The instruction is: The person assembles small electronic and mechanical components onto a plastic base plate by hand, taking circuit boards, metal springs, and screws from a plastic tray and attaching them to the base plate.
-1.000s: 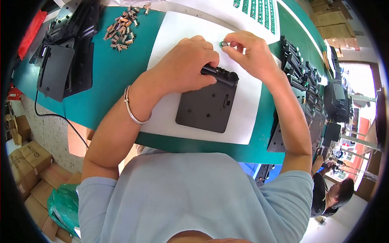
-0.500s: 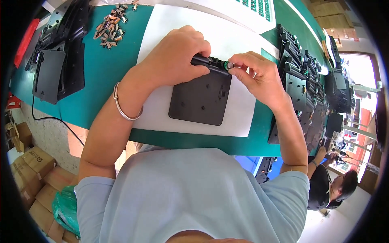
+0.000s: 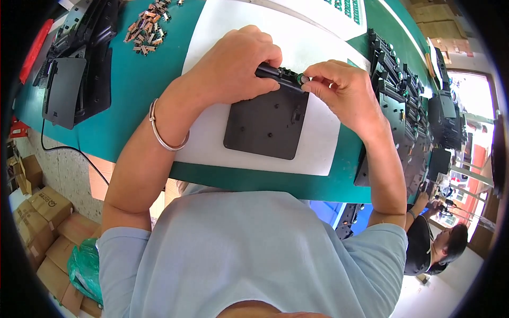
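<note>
Brought the small round green-and-silver part (image 3: 304, 79) toward the body and up to the right end of the black tube (image 3: 289, 82) since a second ago. Pinches that part between thumb and forefinger of the right hand (image 3: 344, 93); cannot tell whether seated or merely touching. Grips the tube's left end with the left hand (image 3: 241, 66), fingers curled over, thumb on the near side. Has the tube between both hands, long axis running from left hand to right, slanting slightly bodyward. Shows the flat black plate (image 3: 265, 130) bodyward of both hands, on the white sheet (image 3: 321, 143). Includes, farther off, metal parts (image 3: 146, 32) beyond the left hand, black assemblies (image 3: 392, 106) right of the right.
</note>
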Tool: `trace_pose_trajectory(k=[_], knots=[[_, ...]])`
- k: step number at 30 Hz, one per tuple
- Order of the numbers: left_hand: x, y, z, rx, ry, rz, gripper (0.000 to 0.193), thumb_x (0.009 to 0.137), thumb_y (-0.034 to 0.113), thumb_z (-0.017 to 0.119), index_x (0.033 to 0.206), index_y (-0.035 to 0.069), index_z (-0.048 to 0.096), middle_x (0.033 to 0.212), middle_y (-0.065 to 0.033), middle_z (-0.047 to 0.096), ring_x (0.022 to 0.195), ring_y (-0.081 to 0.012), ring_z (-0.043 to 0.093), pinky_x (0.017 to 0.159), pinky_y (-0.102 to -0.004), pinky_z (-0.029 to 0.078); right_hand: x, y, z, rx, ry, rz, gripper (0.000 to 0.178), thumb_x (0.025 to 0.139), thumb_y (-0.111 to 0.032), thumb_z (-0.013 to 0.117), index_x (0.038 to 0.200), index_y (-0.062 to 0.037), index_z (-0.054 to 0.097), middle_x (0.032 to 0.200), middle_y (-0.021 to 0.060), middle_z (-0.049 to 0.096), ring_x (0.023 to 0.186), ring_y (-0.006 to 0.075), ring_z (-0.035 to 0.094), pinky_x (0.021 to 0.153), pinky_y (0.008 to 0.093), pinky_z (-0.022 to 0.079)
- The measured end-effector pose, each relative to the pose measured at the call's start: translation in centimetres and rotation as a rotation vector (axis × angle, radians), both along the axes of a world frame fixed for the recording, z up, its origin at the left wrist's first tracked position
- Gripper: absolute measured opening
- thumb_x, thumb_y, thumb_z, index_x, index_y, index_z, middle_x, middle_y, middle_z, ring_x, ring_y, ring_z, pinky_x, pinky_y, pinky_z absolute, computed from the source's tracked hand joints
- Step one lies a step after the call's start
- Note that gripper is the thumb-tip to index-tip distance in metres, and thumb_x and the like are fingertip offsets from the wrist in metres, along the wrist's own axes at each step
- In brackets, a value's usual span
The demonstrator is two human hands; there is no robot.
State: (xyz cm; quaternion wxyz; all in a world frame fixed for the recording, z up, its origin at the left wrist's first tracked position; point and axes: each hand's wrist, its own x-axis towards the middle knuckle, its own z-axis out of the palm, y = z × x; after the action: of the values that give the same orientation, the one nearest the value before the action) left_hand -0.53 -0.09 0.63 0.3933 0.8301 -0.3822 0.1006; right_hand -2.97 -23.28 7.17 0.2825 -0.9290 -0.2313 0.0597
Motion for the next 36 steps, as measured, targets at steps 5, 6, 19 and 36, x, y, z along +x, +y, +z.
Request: trace_pose_trajectory(k=[5, 6, 19, 36], knots=[[0.0, 0.0, 0.1, 0.005, -0.003, -0.012, 0.024, 0.067, 0.011, 0.078, 0.081, 0.005, 0.059, 0.078, -0.0070, 0.059, 0.081, -0.0274, 0.053, 0.074, -0.0379, 0.045, 1.1, -0.5, 0.5, -0.056, 0.007, 0.147, 0.017, 0.081, -0.006, 0.074, 0.097, -0.0034, 0.070, 0.085, 0.0120, 0.067, 0.067, 0.0242, 0.062, 0.064, 0.0328, 0.050], [0.1, 0.0, 0.1, 0.000, 0.005, -0.012, 0.025, 0.067, 0.011, 0.078, 0.082, 0.005, 0.059, 0.078, -0.0069, 0.059, 0.081, -0.0273, 0.053, 0.074, -0.0378, 0.045, 1.0, -0.5, 0.5, -0.055, 0.007, 0.146, 0.017, 0.081, -0.006, 0.074, 0.097, -0.0034, 0.070, 0.085, 0.0120, 0.067, 0.067, 0.0242, 0.062, 0.064, 0.0328, 0.050], [0.0, -0.1, 0.5, 0.030, 0.032, 0.017, 0.021, 0.069, 0.018, 0.076, 0.079, 0.006, 0.062, 0.077, -0.0072, 0.060, 0.083, -0.0277, 0.055, 0.076, -0.0390, 0.046, -0.3, -0.4, -1.1, 0.044, -0.082, 0.032, 0.010, 0.084, -0.007, 0.072, 0.094, -0.0046, 0.069, 0.080, 0.0102, 0.064, 0.065, 0.0269, 0.061, 0.061, 0.0342, 0.049], [-0.1, 0.0, 0.8, 0.075, 0.030, -0.001, 0.024, 0.068, 0.014, 0.078, 0.084, 0.006, 0.061, 0.083, -0.0083, 0.059, 0.087, -0.0288, 0.055, 0.078, -0.0383, 0.047, 0.3, -2.0, -0.7, 0.215, -0.159, -0.044, 0.016, 0.087, -0.007, 0.072, 0.103, -0.0018, 0.070, 0.088, 0.0111, 0.069, 0.070, 0.0173, 0.063, 0.063, 0.0279, 0.050]])
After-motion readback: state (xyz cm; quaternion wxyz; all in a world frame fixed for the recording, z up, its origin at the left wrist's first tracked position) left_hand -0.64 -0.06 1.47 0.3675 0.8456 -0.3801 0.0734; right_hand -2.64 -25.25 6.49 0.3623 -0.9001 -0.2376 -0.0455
